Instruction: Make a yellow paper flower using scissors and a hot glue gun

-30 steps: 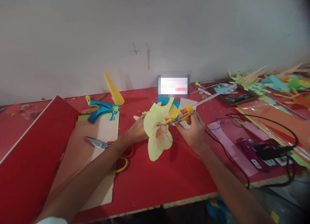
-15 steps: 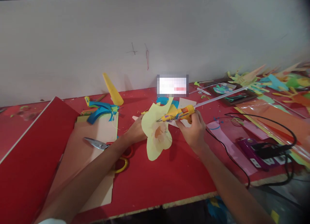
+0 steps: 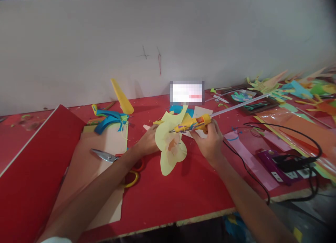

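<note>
A yellow glue gun (image 3: 193,124) is gripped in my right hand (image 3: 210,139), with a long clear glue stick (image 3: 238,105) sticking out of its back end. Its metal nozzle points left and lies over a pale yellow paper flower (image 3: 168,159) with a peach-coloured centre; I cannot tell whether the tip touches the paper. My left hand (image 3: 148,141) holds the flower from behind, its fingertips hidden by the petals. Scissors (image 3: 105,155) with red and yellow handles lie under my left forearm, on peach paper sheets (image 3: 105,194).
A yellow paper cone (image 3: 122,97) and blue paper strips (image 3: 105,121) lie at the back left. A red board (image 3: 39,169) slants along the left. To the right are pink paper (image 3: 253,162), a purple power strip (image 3: 278,167) with black cables, and a dark tray (image 3: 262,106).
The flower has shifted and turned slightly, its left petal moving a little right under the nozzle. My right hand and the glue gun have stayed almost still.
</note>
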Motion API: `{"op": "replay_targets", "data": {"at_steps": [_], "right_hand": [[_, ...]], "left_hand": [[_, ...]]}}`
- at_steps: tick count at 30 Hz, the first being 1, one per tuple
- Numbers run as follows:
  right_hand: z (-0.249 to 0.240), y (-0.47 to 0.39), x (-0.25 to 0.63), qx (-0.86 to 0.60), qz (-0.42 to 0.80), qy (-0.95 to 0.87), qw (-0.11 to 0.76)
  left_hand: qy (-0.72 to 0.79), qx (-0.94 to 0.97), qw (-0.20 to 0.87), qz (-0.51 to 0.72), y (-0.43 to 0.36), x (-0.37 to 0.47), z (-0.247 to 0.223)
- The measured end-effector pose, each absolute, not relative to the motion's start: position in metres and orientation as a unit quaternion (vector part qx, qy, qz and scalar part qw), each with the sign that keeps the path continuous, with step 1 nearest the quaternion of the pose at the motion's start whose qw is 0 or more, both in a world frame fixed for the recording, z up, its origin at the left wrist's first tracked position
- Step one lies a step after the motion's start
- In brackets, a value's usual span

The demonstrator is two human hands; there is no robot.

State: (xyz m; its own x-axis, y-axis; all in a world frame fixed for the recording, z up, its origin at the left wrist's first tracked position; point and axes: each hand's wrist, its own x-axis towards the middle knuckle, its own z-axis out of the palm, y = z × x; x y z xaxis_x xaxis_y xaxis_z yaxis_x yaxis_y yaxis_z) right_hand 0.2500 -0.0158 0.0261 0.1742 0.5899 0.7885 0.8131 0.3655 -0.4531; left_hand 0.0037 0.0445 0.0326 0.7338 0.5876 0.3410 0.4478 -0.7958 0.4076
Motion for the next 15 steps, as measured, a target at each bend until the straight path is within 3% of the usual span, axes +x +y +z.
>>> {"op": "replay_targets", "data": {"at_steps": [15], "right_hand": [[0.0279,-0.0162,0.2533,-0.567,-0.133,-0.632,0.511]], "left_hand": [[0.252,0.928,0.126,0.245,0.0465,0.0043,0.0313]]}}
